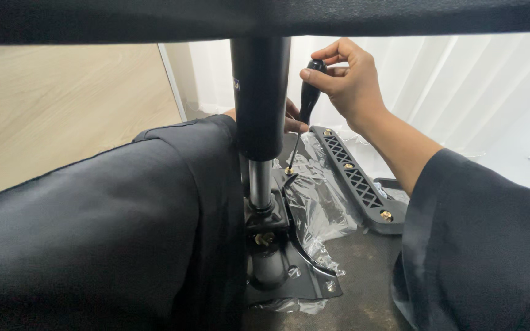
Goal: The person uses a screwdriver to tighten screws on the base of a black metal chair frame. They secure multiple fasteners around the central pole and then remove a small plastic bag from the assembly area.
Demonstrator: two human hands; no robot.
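My right hand (348,76) grips the black handle of a screwdriver (307,101), whose thin shaft slants down to a brass screw (288,171) on the seat underside. My left hand (291,120) is mostly hidden behind the black gas-lift column (260,98); only its fingers show, touching the screwdriver shaft just below the handle. My left arm in a wide black sleeve (111,227) reaches around the column. The column ends in a chrome piston (260,184) set into a black metal mechanism plate (289,263).
A black slotted armrest bracket (354,175) with brass screws lies on the grey seat underside (363,270), beside crumpled clear plastic wrap (320,208). A dark horizontal part (265,18) spans the top of view. White curtains (461,92) hang behind; a wood floor (62,104) is at left.
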